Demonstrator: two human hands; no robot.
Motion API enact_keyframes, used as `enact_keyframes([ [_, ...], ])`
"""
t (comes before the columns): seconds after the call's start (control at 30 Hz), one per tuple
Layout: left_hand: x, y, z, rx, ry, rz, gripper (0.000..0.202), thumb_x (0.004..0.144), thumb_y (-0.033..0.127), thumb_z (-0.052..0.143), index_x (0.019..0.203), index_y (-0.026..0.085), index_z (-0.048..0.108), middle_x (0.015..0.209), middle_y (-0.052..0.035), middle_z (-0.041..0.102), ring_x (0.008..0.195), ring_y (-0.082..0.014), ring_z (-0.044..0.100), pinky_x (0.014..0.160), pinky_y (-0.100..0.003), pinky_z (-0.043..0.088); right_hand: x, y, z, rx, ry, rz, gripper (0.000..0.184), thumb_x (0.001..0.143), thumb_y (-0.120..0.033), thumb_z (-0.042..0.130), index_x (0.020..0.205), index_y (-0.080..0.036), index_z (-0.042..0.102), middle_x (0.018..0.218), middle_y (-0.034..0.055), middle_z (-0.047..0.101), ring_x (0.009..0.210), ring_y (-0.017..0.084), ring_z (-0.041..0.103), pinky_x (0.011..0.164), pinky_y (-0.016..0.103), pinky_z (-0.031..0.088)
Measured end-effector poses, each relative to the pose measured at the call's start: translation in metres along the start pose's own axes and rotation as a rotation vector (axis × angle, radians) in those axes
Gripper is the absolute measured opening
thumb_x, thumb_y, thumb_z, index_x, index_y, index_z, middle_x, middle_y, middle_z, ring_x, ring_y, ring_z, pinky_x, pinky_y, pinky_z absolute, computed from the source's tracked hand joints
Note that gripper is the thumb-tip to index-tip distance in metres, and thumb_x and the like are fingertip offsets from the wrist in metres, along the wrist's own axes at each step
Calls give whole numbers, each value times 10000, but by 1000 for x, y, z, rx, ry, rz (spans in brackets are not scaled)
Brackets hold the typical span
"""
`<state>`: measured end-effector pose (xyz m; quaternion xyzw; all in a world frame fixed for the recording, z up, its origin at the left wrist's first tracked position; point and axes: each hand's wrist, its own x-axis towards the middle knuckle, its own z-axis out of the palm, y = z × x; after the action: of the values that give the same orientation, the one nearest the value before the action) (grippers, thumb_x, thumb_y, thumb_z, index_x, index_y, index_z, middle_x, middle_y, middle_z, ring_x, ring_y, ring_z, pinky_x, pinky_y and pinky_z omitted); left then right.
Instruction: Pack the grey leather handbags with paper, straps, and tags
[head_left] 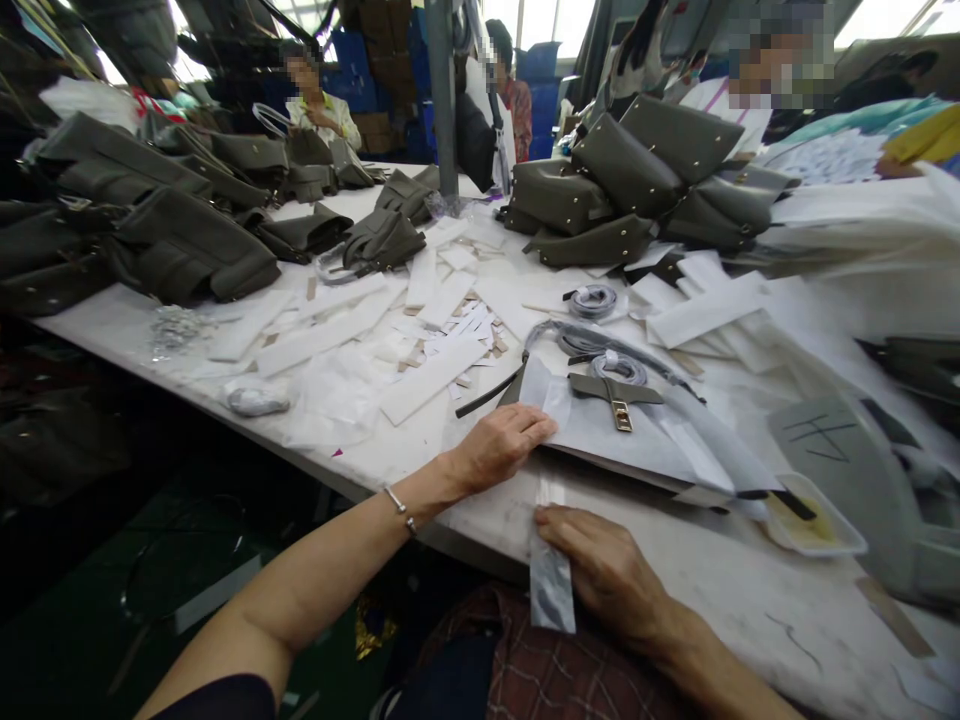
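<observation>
A dark handbag wrapped in white tissue paper (622, 437) lies on the table in front of me, with a gold clasp (622, 415) on its short tab. My left hand (501, 443) is closed at the bag's left edge, its fingertips pinching the wrapping there. Just below the bag, my right hand (604, 570) is closed on a translucent white strip (552, 590), which hangs over the table edge. A coiled, wrapped strap (618, 368) and a longer wrapped handle (600, 342) rest on the bag. The undersides of my fingers are hidden.
Olive-grey bags are heaped at left (187, 245) and back right (630, 180). White foam pieces (435, 380) litter the tabletop. A shallow plastic tray (817, 520) sits right of the bag, beside a grey board (832, 440). A metal post (444, 110) rises behind. Several people work beyond.
</observation>
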<state>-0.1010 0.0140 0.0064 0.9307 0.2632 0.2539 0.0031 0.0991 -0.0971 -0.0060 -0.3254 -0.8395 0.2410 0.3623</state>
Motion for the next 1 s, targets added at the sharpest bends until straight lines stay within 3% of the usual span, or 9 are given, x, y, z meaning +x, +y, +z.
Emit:
enact_keyframes([
  [0.13, -6, 8, 11, 25, 60, -14, 284, 978, 129, 398, 1194, 136, 581, 1174, -84, 662, 1159, -185, 580, 1074, -365, 448, 5, -5, 3, -15, -38, -4, 375, 864, -54, 449, 1077, -224, 706, 1027, 73, 763, 948, 201, 726, 868, 319, 591],
  [0.3, -12, 19, 25, 128, 96, -9, 252, 986, 174, 447, 1189, 130, 589, 1169, -95, 662, 1202, -214, 562, 1083, -401, 440, 31, -15, -22, -11, 79, 39, 365, 842, -66, 478, 1043, -250, 721, 958, 48, 773, 853, 188, 737, 770, 281, 599],
  [0.4, -15, 21, 29, 176, 97, 16, 243, 980, 188, 478, 1191, 137, 588, 1172, -97, 655, 1210, -231, 557, 1064, -424, 453, 49, -11, -40, -61, 193, 135, 255, 853, -133, 544, 950, -263, 740, 915, 30, 776, 870, 204, 732, 825, 315, 580],
  [0.5, -16, 23, 26, 160, 51, 8, 254, 974, 188, 491, 1212, 150, 569, 1195, -99, 639, 1229, -221, 540, 1089, -442, 425, 65, -2, -52, -56, 191, 284, 170, 857, -223, 577, 889, -258, 741, 880, 23, 770, 824, 208, 719, 780, 309, 563],
  [0.6, -16, 30, 18, 49, 36, -88, 295, 944, 184, 526, 1235, 141, 542, 1198, -97, 638, 1247, -212, 527, 1140, -449, 362, 75, 7, -56, -36, 125, 435, 139, 845, -256, 592, 843, -239, 730, 754, -1, 729, 667, 171, 661, 627, 254, 508],
  [0.73, -11, 45, 11, -230, 91, -296, 485, 839, 468, 679, 1187, 161, 542, 1143, -84, 660, 1206, -242, 556, 1166, -505, 306, 79, 16, -60, 8, 89, 582, 189, 859, -346, 605, 765, -214, 701, 691, -5, 675, 645, 159, 599, 611, 246, 462],
  [0.8, -5, 52, 13, -286, 168, -410, 453, 825, 526, 681, 1096, 183, 564, 1075, -69, 677, 1152, -241, 585, 1161, -534, 299, 82, 20, -62, 51, 59, 632, 250, 877, -396, 586, 762, -206, 701, 681, -1, 663, 631, 156, 579, 591, 246, 449],
  [0.9, 4, 59, 20, -266, 250, -539, 293, 886, 481, 620, 949, 198, 582, 992, -62, 683, 1046, -231, 621, 1132, -566, 327, 89, 26, -67, 69, -7, 625, 310, 897, -423, 555, 753, -201, 716, 683, 6, 655, 634, 156, 567, 576, 244, 440],
  [1.0, 8, 64, 28, -185, 274, -534, 243, 918, 432, 586, 890, 192, 598, 937, -69, 683, 1020, -236, 631, 1126, -573, 339, 98, 33, -72, 10, -96, 567, 318, 892, -398, 556, 681, -207, 699, 620, -12, 622, 583, 139, 540, 540, 231, 418],
])
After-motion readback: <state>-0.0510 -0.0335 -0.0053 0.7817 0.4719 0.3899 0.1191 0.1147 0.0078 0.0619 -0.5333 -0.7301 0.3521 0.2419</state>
